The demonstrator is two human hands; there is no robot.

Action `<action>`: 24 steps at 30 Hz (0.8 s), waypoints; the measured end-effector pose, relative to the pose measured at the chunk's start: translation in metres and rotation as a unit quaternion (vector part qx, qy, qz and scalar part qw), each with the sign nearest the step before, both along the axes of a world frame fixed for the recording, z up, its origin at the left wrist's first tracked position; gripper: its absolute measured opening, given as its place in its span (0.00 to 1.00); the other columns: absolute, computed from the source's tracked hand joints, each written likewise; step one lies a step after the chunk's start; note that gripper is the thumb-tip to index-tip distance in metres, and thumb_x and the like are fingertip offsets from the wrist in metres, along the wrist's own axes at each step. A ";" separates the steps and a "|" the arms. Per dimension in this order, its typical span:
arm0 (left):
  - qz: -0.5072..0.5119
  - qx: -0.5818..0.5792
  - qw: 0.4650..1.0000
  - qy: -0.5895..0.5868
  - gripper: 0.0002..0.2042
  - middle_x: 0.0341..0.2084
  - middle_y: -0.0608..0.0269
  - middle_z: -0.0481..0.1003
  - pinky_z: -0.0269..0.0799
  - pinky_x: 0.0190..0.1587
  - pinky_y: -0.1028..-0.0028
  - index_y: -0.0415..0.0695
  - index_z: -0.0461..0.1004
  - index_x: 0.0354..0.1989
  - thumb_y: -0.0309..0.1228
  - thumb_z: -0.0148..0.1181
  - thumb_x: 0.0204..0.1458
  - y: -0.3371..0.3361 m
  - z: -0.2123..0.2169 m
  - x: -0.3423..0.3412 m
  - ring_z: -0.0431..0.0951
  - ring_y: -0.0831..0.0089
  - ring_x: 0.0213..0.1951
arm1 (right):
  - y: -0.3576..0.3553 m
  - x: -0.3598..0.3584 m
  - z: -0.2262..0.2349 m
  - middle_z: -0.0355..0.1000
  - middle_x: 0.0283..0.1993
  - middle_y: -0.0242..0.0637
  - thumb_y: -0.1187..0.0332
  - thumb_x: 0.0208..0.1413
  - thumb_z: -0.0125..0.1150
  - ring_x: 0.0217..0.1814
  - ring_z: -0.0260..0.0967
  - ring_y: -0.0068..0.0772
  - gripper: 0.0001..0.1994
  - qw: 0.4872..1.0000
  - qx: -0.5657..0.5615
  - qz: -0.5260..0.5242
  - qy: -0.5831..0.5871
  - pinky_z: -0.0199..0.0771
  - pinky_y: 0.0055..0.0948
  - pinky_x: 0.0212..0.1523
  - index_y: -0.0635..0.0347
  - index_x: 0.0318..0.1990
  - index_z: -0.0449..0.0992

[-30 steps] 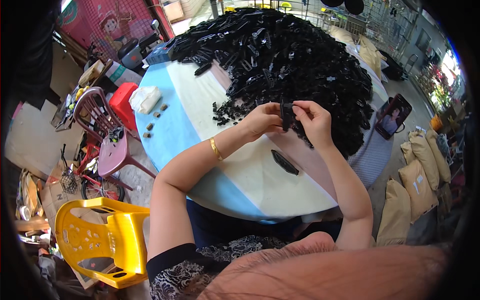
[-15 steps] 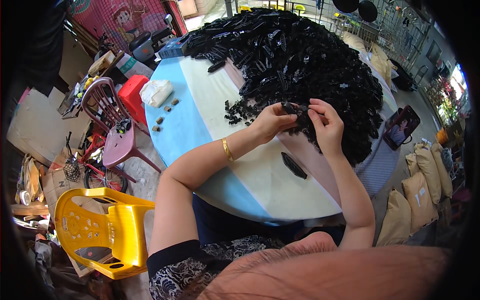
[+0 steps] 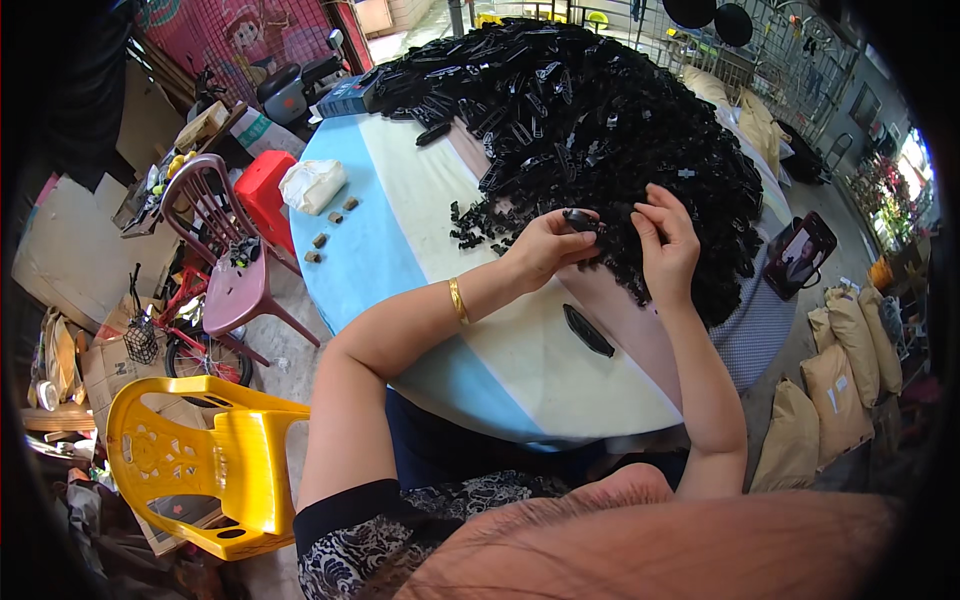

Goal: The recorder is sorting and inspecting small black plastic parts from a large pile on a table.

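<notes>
My left hand (image 3: pixel 548 246) pinches a glossy black oval plastic clip (image 3: pixel 578 219) between thumb and fingers. A gold bangle (image 3: pixel 457 299) circles that wrist. Just to the right, my right hand (image 3: pixel 670 248) is raised apart from the clip, its fingers loosely bent and spread, with nothing visible in them. Behind both hands rises a large heap of black plastic clips (image 3: pixel 600 110). Small black pieces (image 3: pixel 478 222) lie scattered left of my left hand. One long black oval clip (image 3: pixel 588 331) rests alone on the cloth nearer to me.
The round table wears a striped cloth (image 3: pixel 420 210). On its left are a white bag (image 3: pixel 312 186) and several small brown cylinders (image 3: pixel 319 241). A phone (image 3: pixel 800 254) stands at the right edge. Yellow (image 3: pixel 245 470) and maroon (image 3: pixel 238 295) chairs stand left, tan sacks (image 3: pixel 838 395) right.
My right hand has drawn away to the right from the clip, and its fingers have spread. The left hand stays nearly in place, still holding the clip, which now shows more plainly.
</notes>
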State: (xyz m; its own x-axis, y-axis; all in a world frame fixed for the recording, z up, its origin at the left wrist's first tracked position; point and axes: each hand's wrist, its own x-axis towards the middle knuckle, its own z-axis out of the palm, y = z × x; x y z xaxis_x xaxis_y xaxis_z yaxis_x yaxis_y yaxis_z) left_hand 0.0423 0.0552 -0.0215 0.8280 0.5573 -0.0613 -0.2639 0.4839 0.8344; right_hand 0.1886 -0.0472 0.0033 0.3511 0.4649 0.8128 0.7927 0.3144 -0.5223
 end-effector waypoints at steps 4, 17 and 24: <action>-0.019 0.002 1.000 -0.025 0.14 0.36 0.65 0.73 0.74 0.49 0.73 0.42 0.70 0.46 0.18 0.55 0.50 -0.001 -0.001 0.000 0.75 0.74 0.39 | -0.001 -0.007 0.002 0.72 0.47 0.41 0.77 0.43 0.65 0.48 0.68 0.37 0.07 0.999 -0.011 0.038 -0.029 0.70 0.30 0.47 0.60 0.32 0.78; -0.027 0.006 0.999 -0.023 0.15 0.37 0.61 0.74 0.75 0.46 0.74 0.39 0.69 0.48 0.22 0.57 0.51 0.003 0.005 -0.006 0.76 0.72 0.39 | -0.002 -0.012 0.000 0.74 0.39 0.38 0.78 0.45 0.62 0.39 0.71 0.35 0.05 0.995 -0.018 0.065 -0.075 0.73 0.26 0.38 0.63 0.31 0.77; -0.015 0.019 1.000 -0.003 0.15 0.36 0.59 0.74 0.76 0.44 0.75 0.38 0.69 0.48 0.24 0.58 0.51 0.004 0.014 -0.008 0.77 0.71 0.37 | -0.003 -0.015 0.002 0.73 0.35 0.37 0.78 0.43 0.61 0.36 0.70 0.38 0.04 0.980 -0.004 0.056 -0.192 0.73 0.29 0.35 0.63 0.30 0.75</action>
State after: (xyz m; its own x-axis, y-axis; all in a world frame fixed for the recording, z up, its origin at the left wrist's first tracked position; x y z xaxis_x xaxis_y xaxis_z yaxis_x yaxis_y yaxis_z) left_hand 0.0344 0.0589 -0.0074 0.8443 0.5348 -0.0343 -0.2561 0.4588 0.8509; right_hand 0.1737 -0.0502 0.0049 -0.0328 0.4906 0.8707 0.8922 0.4071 -0.1958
